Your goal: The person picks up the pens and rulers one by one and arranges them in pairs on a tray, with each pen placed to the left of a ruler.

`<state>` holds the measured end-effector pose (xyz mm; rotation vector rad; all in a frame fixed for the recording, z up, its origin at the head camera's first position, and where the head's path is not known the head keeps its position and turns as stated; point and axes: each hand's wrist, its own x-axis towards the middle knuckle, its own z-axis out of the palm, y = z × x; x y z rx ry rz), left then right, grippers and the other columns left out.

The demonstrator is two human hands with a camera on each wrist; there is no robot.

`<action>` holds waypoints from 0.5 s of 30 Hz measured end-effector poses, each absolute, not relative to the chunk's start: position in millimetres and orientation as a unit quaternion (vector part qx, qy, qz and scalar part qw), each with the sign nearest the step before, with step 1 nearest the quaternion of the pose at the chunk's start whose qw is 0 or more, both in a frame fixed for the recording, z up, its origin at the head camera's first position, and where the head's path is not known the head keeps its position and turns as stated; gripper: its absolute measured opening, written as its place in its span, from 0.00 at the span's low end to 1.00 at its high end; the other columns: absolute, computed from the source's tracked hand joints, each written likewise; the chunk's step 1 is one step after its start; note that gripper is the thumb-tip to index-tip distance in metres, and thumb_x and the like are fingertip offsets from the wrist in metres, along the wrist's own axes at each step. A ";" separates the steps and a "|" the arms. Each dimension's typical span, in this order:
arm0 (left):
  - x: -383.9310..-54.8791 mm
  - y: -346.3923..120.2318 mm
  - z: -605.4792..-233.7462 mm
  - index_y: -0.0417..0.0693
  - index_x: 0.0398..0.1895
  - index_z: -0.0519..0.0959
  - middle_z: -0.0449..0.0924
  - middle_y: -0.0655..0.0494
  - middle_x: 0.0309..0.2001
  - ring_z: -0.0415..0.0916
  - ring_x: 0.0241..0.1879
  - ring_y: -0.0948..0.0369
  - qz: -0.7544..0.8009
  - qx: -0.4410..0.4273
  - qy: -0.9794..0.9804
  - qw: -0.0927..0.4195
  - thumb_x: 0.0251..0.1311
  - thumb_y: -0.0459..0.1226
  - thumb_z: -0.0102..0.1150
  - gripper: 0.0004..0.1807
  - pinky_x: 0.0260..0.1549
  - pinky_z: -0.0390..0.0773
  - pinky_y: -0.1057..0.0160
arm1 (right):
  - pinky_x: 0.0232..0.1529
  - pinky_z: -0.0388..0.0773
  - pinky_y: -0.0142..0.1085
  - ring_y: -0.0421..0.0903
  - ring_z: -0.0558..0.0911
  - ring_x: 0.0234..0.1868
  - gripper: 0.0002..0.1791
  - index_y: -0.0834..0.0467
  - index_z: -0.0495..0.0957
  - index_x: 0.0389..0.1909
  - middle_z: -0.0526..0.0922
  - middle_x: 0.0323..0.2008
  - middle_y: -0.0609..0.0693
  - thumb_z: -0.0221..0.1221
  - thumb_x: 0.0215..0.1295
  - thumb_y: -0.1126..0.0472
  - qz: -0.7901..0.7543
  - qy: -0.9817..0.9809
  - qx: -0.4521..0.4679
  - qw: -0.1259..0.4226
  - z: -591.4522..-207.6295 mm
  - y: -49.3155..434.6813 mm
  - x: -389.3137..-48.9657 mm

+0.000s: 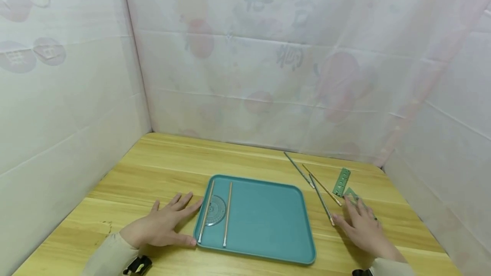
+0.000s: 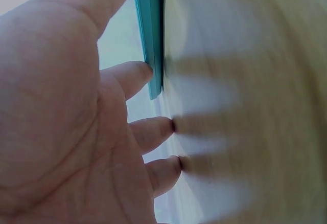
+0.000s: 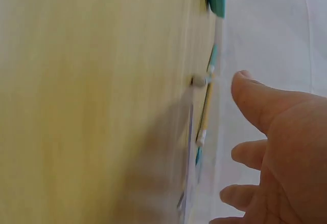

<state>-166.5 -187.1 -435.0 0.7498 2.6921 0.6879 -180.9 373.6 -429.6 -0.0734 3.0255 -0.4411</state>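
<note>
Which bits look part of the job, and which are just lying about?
Likely the job:
tray, touched by left hand
two brushes and protractor, on tray
green piece, partly hidden by right hand

Apparently lying about:
three brushes outside tray
green ruler

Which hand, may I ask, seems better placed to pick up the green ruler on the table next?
Probably the right hand: its fingertips are close to the near end of the green ruler. The left hand is across the tray, touching its left rim.
</note>
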 end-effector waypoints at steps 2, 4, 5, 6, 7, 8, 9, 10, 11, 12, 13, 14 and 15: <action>-166.2 -187.4 -435.4 0.58 0.89 0.51 0.44 0.35 0.87 0.42 0.83 0.24 0.236 0.257 0.927 0.133 0.62 0.68 0.67 0.59 0.61 0.38 0.06 | 0.58 0.51 0.92 0.97 0.45 0.71 0.52 0.74 0.43 0.84 0.40 0.76 0.90 0.49 0.84 0.36 -0.136 0.990 -0.027 0.040 -430.4 378.9 -179.7; -166.3 -187.7 -435.9 0.59 0.89 0.51 0.44 0.36 0.87 0.42 0.83 0.24 0.236 0.256 0.928 0.133 0.62 0.68 0.67 0.59 0.61 0.37 0.06 | 0.56 0.55 0.91 0.96 0.48 0.71 0.51 0.73 0.44 0.83 0.42 0.76 0.91 0.49 0.84 0.37 -0.130 0.990 -0.030 0.039 -431.4 383.9 -178.5; -166.5 -187.8 -436.1 0.59 0.89 0.51 0.44 0.36 0.88 0.42 0.83 0.25 0.235 0.256 0.928 0.133 0.62 0.68 0.67 0.59 0.61 0.38 0.06 | 0.55 0.57 0.91 0.96 0.50 0.71 0.51 0.73 0.43 0.84 0.43 0.75 0.91 0.49 0.84 0.37 -0.128 0.990 -0.032 0.040 -431.7 386.1 -178.2; -166.7 -187.9 -436.5 0.59 0.89 0.51 0.44 0.36 0.88 0.42 0.83 0.25 0.234 0.256 0.928 0.133 0.62 0.68 0.67 0.59 0.61 0.38 0.06 | 0.53 0.59 0.91 0.96 0.51 0.71 0.51 0.73 0.43 0.83 0.44 0.75 0.91 0.49 0.84 0.37 -0.127 0.990 -0.034 0.042 -432.0 388.2 -177.8; -166.8 -187.9 -436.7 0.60 0.89 0.51 0.44 0.36 0.88 0.42 0.83 0.25 0.233 0.256 0.929 0.132 0.62 0.68 0.67 0.59 0.61 0.38 0.06 | 0.51 0.61 0.91 0.96 0.51 0.70 0.51 0.74 0.44 0.83 0.45 0.74 0.92 0.49 0.84 0.38 -0.122 0.991 -0.037 0.045 -432.3 390.5 -177.4; -166.9 -187.9 -437.0 0.60 0.89 0.51 0.44 0.36 0.88 0.42 0.83 0.25 0.232 0.256 0.929 0.132 0.62 0.69 0.67 0.59 0.61 0.38 0.06 | 0.51 0.63 0.90 0.96 0.51 0.70 0.51 0.76 0.44 0.83 0.45 0.74 0.92 0.49 0.84 0.38 -0.123 0.990 -0.039 0.050 -432.2 392.3 -177.3; -167.2 -188.0 -437.3 0.60 0.89 0.51 0.44 0.36 0.88 0.42 0.83 0.25 0.230 0.256 0.930 0.131 0.62 0.68 0.67 0.59 0.61 0.38 0.06 | 0.50 0.64 0.90 0.96 0.51 0.70 0.51 0.77 0.44 0.82 0.45 0.74 0.92 0.49 0.84 0.38 -0.122 0.990 -0.039 0.057 -431.9 393.8 -177.2; -167.3 -188.1 -437.5 0.60 0.89 0.51 0.44 0.36 0.88 0.42 0.83 0.25 0.229 0.255 0.930 0.131 0.62 0.68 0.67 0.59 0.61 0.38 0.06 | 0.51 0.65 0.89 0.96 0.50 0.70 0.52 0.78 0.45 0.81 0.45 0.74 0.92 0.49 0.84 0.37 -0.123 0.990 -0.038 0.064 -431.5 395.2 -177.4; -167.3 -188.1 -437.5 0.60 0.89 0.51 0.44 0.37 0.88 0.43 0.83 0.25 0.229 0.255 0.930 0.131 0.62 0.68 0.67 0.59 0.61 0.38 0.06 | 0.51 0.65 0.89 0.96 0.49 0.70 0.52 0.79 0.45 0.81 0.44 0.74 0.93 0.49 0.84 0.37 -0.123 0.989 -0.036 0.072 -430.8 396.2 -177.4; -167.3 -188.1 -437.5 0.60 0.89 0.51 0.44 0.37 0.88 0.43 0.83 0.25 0.229 0.255 0.930 0.130 0.62 0.69 0.67 0.59 0.61 0.38 0.06 | 0.51 0.65 0.88 0.97 0.49 0.70 0.52 0.80 0.46 0.80 0.45 0.73 0.93 0.49 0.84 0.37 -0.122 0.989 -0.037 0.076 -430.3 397.3 -177.4; -167.3 -188.1 -437.3 0.60 0.89 0.51 0.44 0.37 0.88 0.43 0.83 0.25 0.229 0.256 0.930 0.129 0.62 0.69 0.67 0.59 0.61 0.38 0.06 | 0.52 0.66 0.87 0.97 0.49 0.70 0.52 0.81 0.47 0.79 0.45 0.73 0.93 0.49 0.84 0.37 -0.121 0.989 -0.036 0.080 -429.7 398.2 -177.5; -167.2 -188.0 -437.2 0.60 0.89 0.51 0.44 0.37 0.88 0.43 0.83 0.25 0.230 0.256 0.930 0.129 0.62 0.69 0.66 0.59 0.61 0.38 0.06 | 0.53 0.67 0.86 0.96 0.50 0.70 0.52 0.81 0.49 0.79 0.46 0.73 0.93 0.49 0.84 0.37 -0.121 0.989 -0.033 0.082 -429.1 398.7 -177.6; -167.1 -188.0 -436.9 0.60 0.89 0.51 0.44 0.37 0.88 0.43 0.83 0.26 0.230 0.256 0.930 0.128 0.62 0.69 0.66 0.58 0.61 0.38 0.06 | 0.53 0.68 0.85 0.96 0.51 0.70 0.52 0.80 0.50 0.79 0.46 0.72 0.94 0.49 0.84 0.36 -0.119 0.989 -0.033 0.084 -428.8 399.4 -177.8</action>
